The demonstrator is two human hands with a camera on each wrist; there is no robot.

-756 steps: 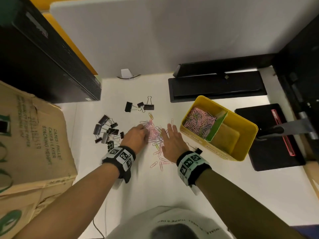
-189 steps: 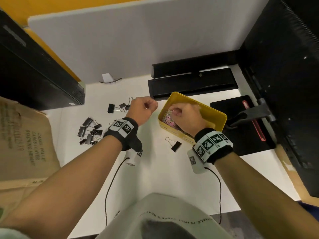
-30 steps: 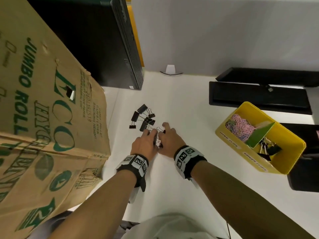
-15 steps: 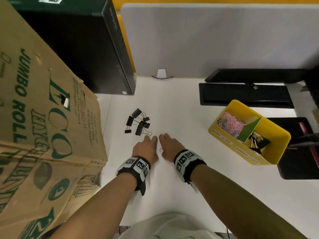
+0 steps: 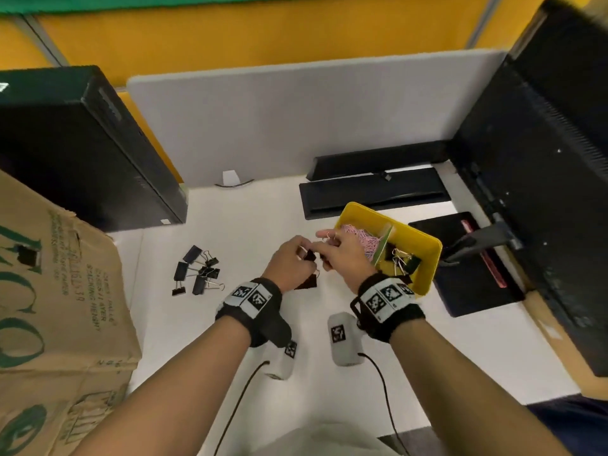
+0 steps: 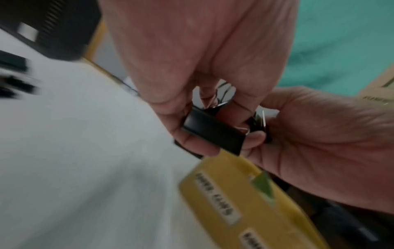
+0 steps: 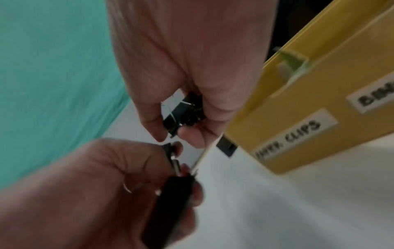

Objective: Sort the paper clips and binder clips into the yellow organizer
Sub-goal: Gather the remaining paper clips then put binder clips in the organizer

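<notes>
Both hands hover together just left of the yellow organizer (image 5: 426, 273). My left hand (image 5: 306, 258) grips black binder clips (image 6: 213, 133), one hanging below the palm (image 5: 307, 283). My right hand (image 5: 325, 248) pinches more black binder clips (image 7: 185, 112) with curled fingers, right beside the left hand (image 7: 127, 176). The organizer (image 7: 298, 118) carries labels on its side; pink paper clips (image 5: 362, 238) fill its left compartment, and binder clips (image 5: 403, 260) lie right of the green divider (image 5: 383, 245). Several binder clips (image 5: 197, 273) lie loose on the white desk to the left.
A big cardboard box (image 5: 49, 307) stands at the left edge, a black computer case (image 5: 82, 153) behind it. A black keyboard (image 5: 371, 192) lies behind the organizer, a monitor (image 5: 543, 192) on the right, a black pad (image 5: 477, 281) with a red pen below it.
Both hands have lifted off the desk beside the loose pile and moved right toward the organizer, now gripping binder clips. The head view has swung right and up.
</notes>
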